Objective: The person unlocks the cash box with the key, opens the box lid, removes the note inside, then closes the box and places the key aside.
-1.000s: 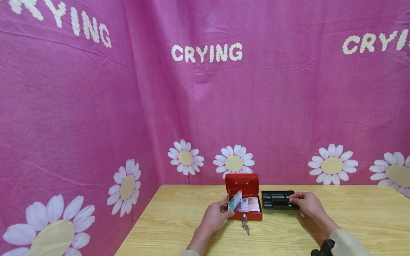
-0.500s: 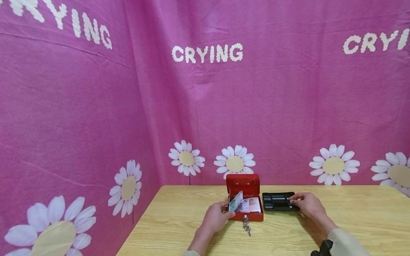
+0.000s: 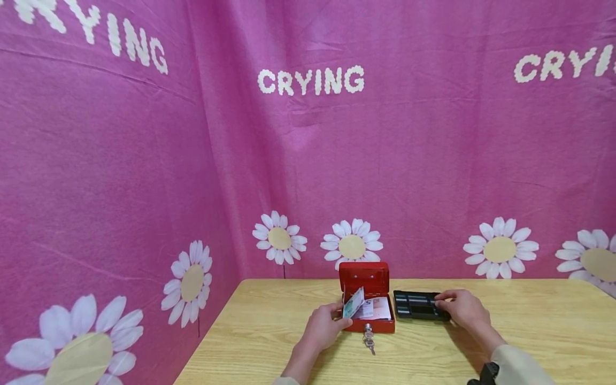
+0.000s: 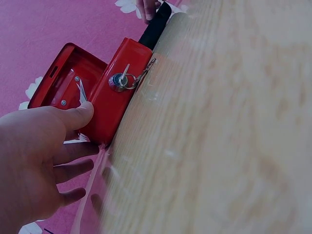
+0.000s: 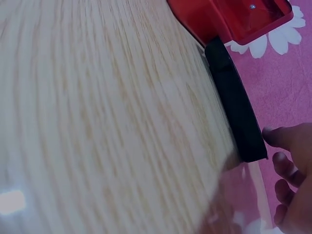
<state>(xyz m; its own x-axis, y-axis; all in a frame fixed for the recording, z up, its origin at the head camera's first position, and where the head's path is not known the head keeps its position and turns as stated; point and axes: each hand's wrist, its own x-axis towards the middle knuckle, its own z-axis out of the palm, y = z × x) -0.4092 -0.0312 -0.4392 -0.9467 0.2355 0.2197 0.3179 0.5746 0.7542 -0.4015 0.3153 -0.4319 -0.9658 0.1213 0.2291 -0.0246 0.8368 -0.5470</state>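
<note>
An open red cash box [image 3: 370, 325] stands on the table with several banknotes [image 3: 381, 308] in it, one leaning up at the left. My left hand [image 3: 321, 326] grips its front left corner: the thumb lies on the rim, and the other fingers extend beside the left wall. Keys hang on a ring [image 4: 130, 81] at the front lock. Right of the box lies a black coin tray [image 3: 414, 305] with compartments. My right hand [image 3: 464, 308] holds the tray's right end, thumb at its edge; the index fingertip is hidden in the right wrist view.
The wooden table [image 3: 269, 310] ends at a pink cloth wall [image 3: 414, 160] printed with daisies and lettering. Another cloth panel [image 3: 106, 214] runs along the left side. The box's raised lid [image 3: 363, 276] leans back close to the wall.
The coin tray's right end has shifted slightly toward me, and a small silvery spot by my right fingertips no longer shows. My left hand stays at the cash box.
</note>
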